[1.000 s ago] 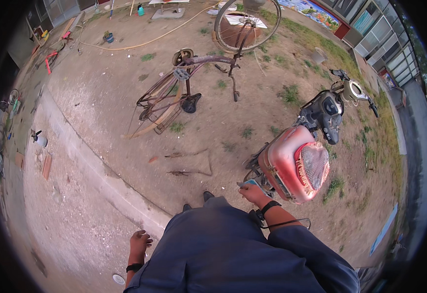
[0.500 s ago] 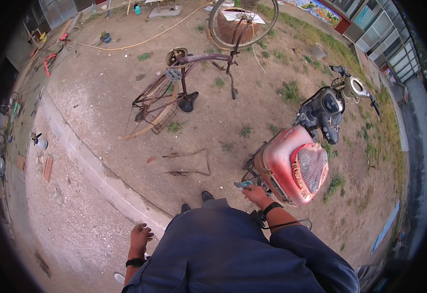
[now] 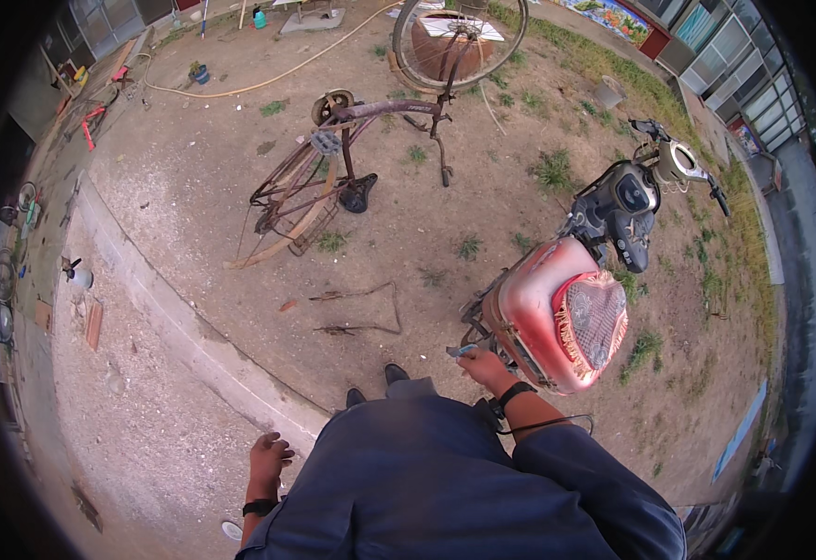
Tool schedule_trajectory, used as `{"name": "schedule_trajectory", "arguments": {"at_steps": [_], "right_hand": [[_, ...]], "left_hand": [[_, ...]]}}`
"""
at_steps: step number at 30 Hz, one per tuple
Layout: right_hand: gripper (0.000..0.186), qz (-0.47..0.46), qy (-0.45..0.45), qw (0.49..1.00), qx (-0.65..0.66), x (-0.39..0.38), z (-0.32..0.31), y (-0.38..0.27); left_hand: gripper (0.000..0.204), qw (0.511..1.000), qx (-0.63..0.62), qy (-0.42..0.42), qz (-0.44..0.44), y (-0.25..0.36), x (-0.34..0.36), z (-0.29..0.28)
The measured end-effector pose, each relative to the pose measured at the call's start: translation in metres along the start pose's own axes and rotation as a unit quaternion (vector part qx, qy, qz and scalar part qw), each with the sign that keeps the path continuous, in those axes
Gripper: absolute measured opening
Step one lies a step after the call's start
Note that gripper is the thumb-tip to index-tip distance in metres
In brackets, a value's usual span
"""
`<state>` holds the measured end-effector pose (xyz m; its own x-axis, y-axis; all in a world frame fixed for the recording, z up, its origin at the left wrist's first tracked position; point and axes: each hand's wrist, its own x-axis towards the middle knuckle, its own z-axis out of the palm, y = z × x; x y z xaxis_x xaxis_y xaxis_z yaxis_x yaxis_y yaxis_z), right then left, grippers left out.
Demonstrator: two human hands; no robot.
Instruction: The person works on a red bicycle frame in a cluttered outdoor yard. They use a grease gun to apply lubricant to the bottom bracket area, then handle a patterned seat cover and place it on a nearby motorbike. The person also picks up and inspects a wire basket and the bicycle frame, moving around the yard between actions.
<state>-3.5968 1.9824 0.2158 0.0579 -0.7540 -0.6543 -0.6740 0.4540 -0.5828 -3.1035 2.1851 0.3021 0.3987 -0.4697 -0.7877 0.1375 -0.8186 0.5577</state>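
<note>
Bare dirt yard [image 3: 240, 131], patchy with weeds, is seen from above, with a pale concrete strip [image 3: 146, 308] running diagonally past the feet. Over on the right, a red motorbike [image 3: 557, 313] is parked, its long axis running from the fringed red seat near the body up and away to the handlebars [image 3: 674, 159]. The right hand [image 3: 484, 366] is held out against the bike's near left flank, just beside the rear of the seat, and a small bluish tool [image 3: 461, 351] is pinched in its fingers, tip pointing left (what kind of tool cannot be told at this size). So the bike lies forward and to the right, and the right hand is clearly the nearer one, practically touching the frame. The left hand [image 3: 268, 457] is hung low by the hip, well apart from the bike, fingers loosely curled and nothing held. An upturned rusty bicycle [image 3: 333, 177] is left lying farther out, untouched.
</note>
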Motion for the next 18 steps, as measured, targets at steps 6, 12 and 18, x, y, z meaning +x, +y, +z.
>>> {"name": "schedule_trajectory", "arguments": {"at_steps": [6, 12, 18], "right_hand": [[0.042, 0.014, 0.011, 1.000, 0.013, -0.002, 0.003, 0.009], [0.043, 0.010, 0.016, 1.000, 0.006, 0.002, 0.007, 0.022], [0.044, 0.010, 0.010, 1.000, 0.009, 0.000, 0.008, 0.022]], "left_hand": [[0.048, 1.000, 0.011, 0.000, 0.003, -0.001, -0.002, 0.000], [0.048, 1.000, 0.022, -0.003, 0.006, 0.001, -0.003, -0.001], [0.048, 1.000, 0.014, 0.000, 0.006, 0.000, -0.004, -0.003]]}}
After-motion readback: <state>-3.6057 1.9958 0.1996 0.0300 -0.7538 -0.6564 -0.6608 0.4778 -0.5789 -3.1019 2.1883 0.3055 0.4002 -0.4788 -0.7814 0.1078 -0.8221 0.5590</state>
